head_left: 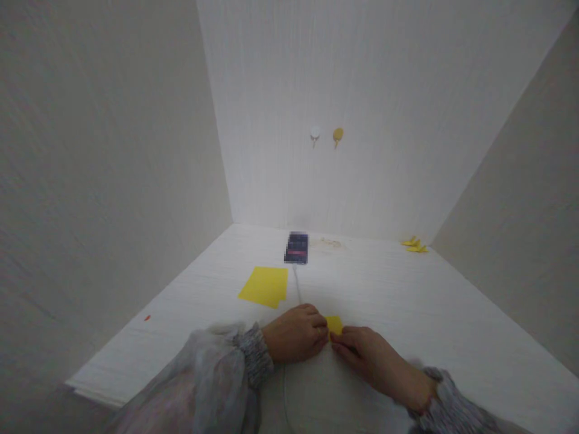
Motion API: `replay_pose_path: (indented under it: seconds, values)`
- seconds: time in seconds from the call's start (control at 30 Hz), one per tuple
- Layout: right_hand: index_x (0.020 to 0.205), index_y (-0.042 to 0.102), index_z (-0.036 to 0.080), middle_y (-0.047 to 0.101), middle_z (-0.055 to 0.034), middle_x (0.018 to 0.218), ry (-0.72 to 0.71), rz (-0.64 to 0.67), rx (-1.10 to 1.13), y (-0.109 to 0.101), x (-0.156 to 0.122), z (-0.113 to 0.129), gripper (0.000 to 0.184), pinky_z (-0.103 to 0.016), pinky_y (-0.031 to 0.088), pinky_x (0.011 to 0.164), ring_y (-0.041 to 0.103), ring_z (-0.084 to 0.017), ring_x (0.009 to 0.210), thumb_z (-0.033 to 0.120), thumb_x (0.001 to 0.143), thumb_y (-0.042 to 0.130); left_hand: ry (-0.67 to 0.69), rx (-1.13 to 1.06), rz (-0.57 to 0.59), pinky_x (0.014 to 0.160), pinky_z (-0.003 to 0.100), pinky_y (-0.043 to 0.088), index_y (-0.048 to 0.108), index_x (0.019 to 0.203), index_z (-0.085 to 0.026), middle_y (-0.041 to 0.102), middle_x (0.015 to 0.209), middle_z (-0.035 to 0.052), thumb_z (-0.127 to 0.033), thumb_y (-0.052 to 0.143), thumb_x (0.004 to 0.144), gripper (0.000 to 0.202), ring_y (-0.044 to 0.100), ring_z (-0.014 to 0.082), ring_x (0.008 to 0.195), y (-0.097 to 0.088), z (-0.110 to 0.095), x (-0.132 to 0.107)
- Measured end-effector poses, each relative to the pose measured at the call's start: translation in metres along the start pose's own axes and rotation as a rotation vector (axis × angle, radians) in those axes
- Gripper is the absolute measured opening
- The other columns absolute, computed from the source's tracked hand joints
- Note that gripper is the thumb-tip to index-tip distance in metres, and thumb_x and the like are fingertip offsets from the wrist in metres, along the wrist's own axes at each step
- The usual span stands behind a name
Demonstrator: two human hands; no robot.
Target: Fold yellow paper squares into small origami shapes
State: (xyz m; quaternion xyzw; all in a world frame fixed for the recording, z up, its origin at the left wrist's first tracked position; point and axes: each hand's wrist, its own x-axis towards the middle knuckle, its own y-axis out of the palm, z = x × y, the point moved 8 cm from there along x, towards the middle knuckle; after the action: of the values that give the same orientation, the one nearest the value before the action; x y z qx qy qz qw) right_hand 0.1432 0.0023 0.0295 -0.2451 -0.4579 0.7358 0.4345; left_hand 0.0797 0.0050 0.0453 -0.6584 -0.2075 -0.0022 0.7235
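Note:
Between my two hands, close to the near side of the white table, is a small piece of yellow paper [334, 323], partly covered by my fingers. My left hand [296, 333] lies over its left side with the fingers curled down and closed on it. From the right, my right hand [368, 354] pinches the paper's near edge between thumb and fingers. Beyond my left hand, flat yellow paper sheets [263, 286] rest on the table, one corner offset as if stacked.
A phone [297, 248] lies near the back wall, its white cable [297, 283] running toward me beneath my left hand. Several folded yellow paper shapes [415, 245] sit in the back right corner. A small red bit [147, 317] lies left. Two hooks [338, 135] hang on the wall.

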Motion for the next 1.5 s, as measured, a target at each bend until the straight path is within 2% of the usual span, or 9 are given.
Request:
replay_pose_path:
  seconds: [0.13, 0.27, 0.33, 0.67, 0.83, 0.9, 1.03, 1.17, 1.5]
  values:
    - [0.074, 0.060, 0.018, 0.061, -0.0021, 0.069, 0.004, 0.008, 0.045, 0.000, 0.002, -0.007, 0.025, -0.021, 0.038, 0.058, 0.054, -0.013, 0.061, 0.023, 0.082, 0.037, -0.019, -0.008, 0.000, 0.085, 0.030, 0.034, 0.055, 0.085, -0.015, 0.058, 0.081, 0.0039, -0.023, 0.039, 0.081, 0.019, 0.051, 0.0134, 0.081, 0.001, 0.001, -0.001]
    - [0.089, 0.057, 0.015, 0.058, -0.0051, 0.076, 0.162, -0.288, -0.015, -0.024, 0.004, -0.044, 0.020, -0.026, 0.041, 0.061, 0.052, -0.015, 0.065, 0.024, 0.078, 0.043, -0.024, -0.015, 0.024, 0.091, 0.033, 0.029, 0.053, 0.093, -0.017, 0.057, 0.087, 0.0038, -0.028, 0.040, 0.080, 0.021, 0.050, 0.0139, 0.084, 0.001, 0.001, -0.003]
    - [0.089, 0.056, 0.015, 0.055, -0.0071, 0.083, 0.135, -0.343, -0.052, -0.027, 0.007, -0.053, 0.020, -0.029, 0.041, 0.069, 0.052, -0.018, 0.075, 0.025, 0.074, 0.049, -0.028, -0.009, 0.035, 0.089, 0.033, 0.030, 0.052, 0.096, -0.018, 0.055, 0.090, 0.0047, -0.030, 0.040, 0.080, 0.024, 0.049, 0.0148, 0.086, 0.001, 0.001, -0.003]
    - [0.074, 0.050, 0.016, 0.055, -0.0032, 0.071, 0.254, -0.305, 0.017, -0.013, 0.015, -0.060, 0.011, -0.028, 0.039, 0.059, 0.050, -0.016, 0.066, 0.017, 0.064, 0.055, -0.081, 0.064, 0.062, 0.085, 0.038, 0.030, 0.051, 0.101, -0.021, 0.050, 0.094, 0.0077, -0.038, 0.040, 0.079, 0.030, 0.044, 0.0189, 0.091, 0.001, 0.005, -0.002]
    - [0.089, 0.052, 0.015, 0.056, -0.0018, 0.068, 0.259, -0.303, 0.109, -0.014, 0.015, -0.059, 0.021, -0.027, 0.039, 0.057, 0.052, -0.015, 0.062, 0.016, 0.068, 0.051, -0.133, 0.079, 0.075, 0.083, 0.039, 0.032, 0.050, 0.105, -0.025, 0.045, 0.108, 0.0102, -0.042, 0.038, 0.078, 0.034, 0.042, 0.0226, 0.097, -0.001, 0.008, -0.004]
    - [0.085, 0.056, 0.015, 0.057, -0.0025, 0.068, 0.257, -0.300, 0.079, -0.015, 0.014, -0.059, 0.018, -0.028, 0.039, 0.058, 0.052, -0.016, 0.063, 0.017, 0.069, 0.052, -0.140, 0.083, 0.084, 0.083, 0.040, 0.032, 0.049, 0.107, -0.026, 0.043, 0.113, 0.0112, -0.044, 0.037, 0.078, 0.036, 0.041, 0.0238, 0.099, -0.001, 0.008, -0.005]
    - [0.069, 0.060, 0.017, 0.056, -0.0031, 0.068, 0.078, -0.334, -0.055, -0.019, 0.013, -0.042, 0.010, -0.030, 0.037, 0.063, 0.050, -0.017, 0.068, 0.017, 0.073, 0.050, -0.128, 0.073, 0.093, 0.085, 0.042, 0.030, 0.048, 0.108, -0.026, 0.036, 0.122, 0.0119, -0.045, 0.037, 0.078, 0.038, 0.040, 0.0253, 0.102, 0.003, 0.008, -0.007]
    - [0.074, 0.062, 0.018, 0.055, -0.0042, 0.073, -0.122, -0.375, -0.177, -0.017, 0.008, -0.022, 0.016, -0.032, 0.034, 0.065, 0.047, -0.017, 0.072, 0.015, 0.077, 0.046, -0.105, 0.041, 0.097, 0.086, 0.041, 0.029, 0.048, 0.108, -0.027, 0.035, 0.124, 0.0103, -0.046, 0.036, 0.078, 0.038, 0.040, 0.0245, 0.102, 0.006, 0.008, -0.008]
    - [0.074, 0.062, 0.016, 0.053, -0.0045, 0.070, -0.274, -0.289, -0.340, -0.012, 0.006, 0.000, 0.020, -0.030, 0.034, 0.063, 0.043, -0.016, 0.071, 0.015, 0.081, 0.044, -0.070, 0.023, 0.093, 0.084, 0.036, 0.030, 0.048, 0.109, -0.024, 0.045, 0.114, 0.0082, -0.045, 0.036, 0.079, 0.038, 0.041, 0.0211, 0.098, 0.004, 0.007, -0.007]
